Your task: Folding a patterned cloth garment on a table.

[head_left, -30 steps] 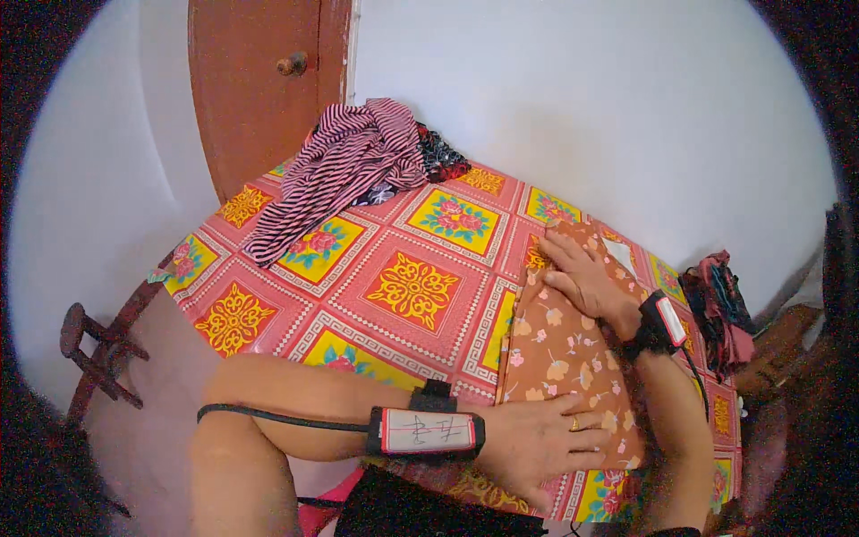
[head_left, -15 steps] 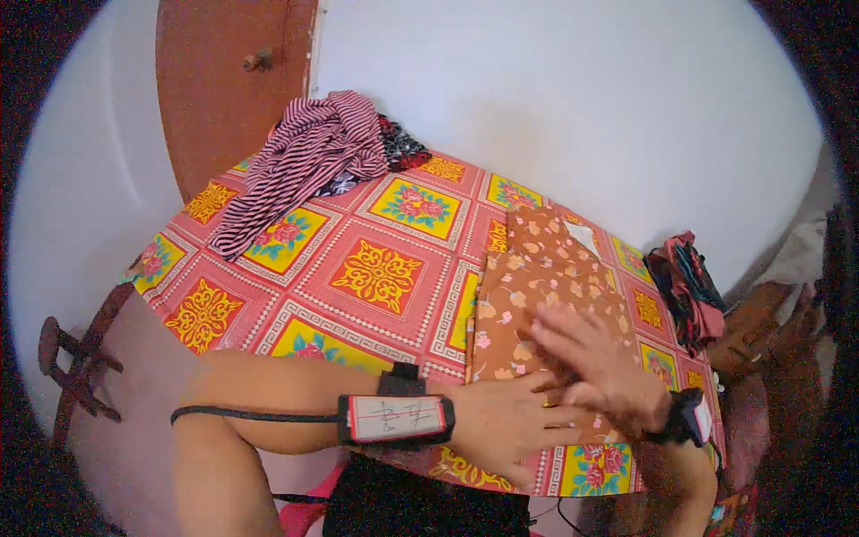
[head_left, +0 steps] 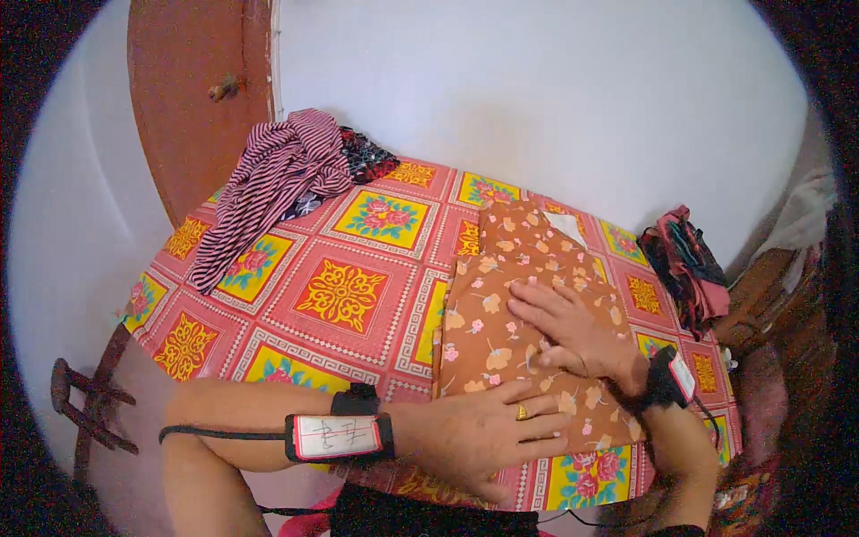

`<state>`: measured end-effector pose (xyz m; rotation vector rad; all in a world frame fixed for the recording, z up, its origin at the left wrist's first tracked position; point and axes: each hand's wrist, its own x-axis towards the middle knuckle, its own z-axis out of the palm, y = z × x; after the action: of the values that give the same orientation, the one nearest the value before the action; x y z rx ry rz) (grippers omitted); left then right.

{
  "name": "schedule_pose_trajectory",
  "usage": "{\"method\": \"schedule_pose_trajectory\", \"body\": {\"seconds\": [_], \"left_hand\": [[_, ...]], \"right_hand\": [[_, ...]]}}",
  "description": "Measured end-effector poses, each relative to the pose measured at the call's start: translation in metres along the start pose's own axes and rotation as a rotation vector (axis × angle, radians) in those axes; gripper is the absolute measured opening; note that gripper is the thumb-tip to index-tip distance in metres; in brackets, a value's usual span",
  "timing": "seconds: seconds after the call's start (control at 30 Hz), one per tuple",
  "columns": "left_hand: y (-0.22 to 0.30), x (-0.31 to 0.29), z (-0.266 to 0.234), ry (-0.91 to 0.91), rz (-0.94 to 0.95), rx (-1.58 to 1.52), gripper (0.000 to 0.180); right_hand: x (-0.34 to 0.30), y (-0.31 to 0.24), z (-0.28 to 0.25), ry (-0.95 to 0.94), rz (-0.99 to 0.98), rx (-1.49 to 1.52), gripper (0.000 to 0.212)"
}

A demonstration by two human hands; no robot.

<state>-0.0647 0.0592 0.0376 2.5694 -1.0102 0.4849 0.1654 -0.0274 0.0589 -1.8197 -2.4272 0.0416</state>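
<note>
A brown garment with a flower print point(head_left: 501, 313) lies folded on the patterned table cover point(head_left: 295, 313), right of the middle. My left hand point(head_left: 483, 434) rests over its near edge, fingers spread and pointing right, a gold ring on one finger. Further up the cloth, my right hand point(head_left: 582, 336) lies flat with its fingers stretched out to the upper left. Neither hand grips anything. A small white piece point(head_left: 565, 225) shows at the garment's far end; what it is I cannot make out.
At the far left a striped cloth point(head_left: 277, 170) lies heaped on a dark patterned cloth point(head_left: 367, 157). A pile of folded clothes point(head_left: 684, 268) sits at the right edge. A brown chair point(head_left: 94, 403) stands left, a door point(head_left: 201, 89) behind, a white wall point(head_left: 537, 98) beyond.
My right hand, blurred before, now lies flat on the garment, slightly higher up. My left hand has shifted a little, its fingers wider apart. The whole view has swung slightly right.
</note>
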Motion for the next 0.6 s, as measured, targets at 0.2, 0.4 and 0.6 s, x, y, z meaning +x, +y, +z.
{"method": "schedule_pose_trajectory", "body": {"seconds": [0.2,0.4,0.6], "left_hand": [[0.0,0.001,-0.006,-0.033,-0.031,-0.013,0.08],[-0.002,-0.001,0.003,-0.013,-0.049,-0.021,0.082],[-0.002,0.001,-0.001,-0.09,-0.049,0.014,0.081]], "right_hand": [[0.006,0.049,-0.006,0.049,0.192,0.023,0.072],[0.008,0.109,-0.007,0.099,0.26,0.087,0.065],[0.009,0.157,0.002,0.138,0.43,0.006,0.062]]}}
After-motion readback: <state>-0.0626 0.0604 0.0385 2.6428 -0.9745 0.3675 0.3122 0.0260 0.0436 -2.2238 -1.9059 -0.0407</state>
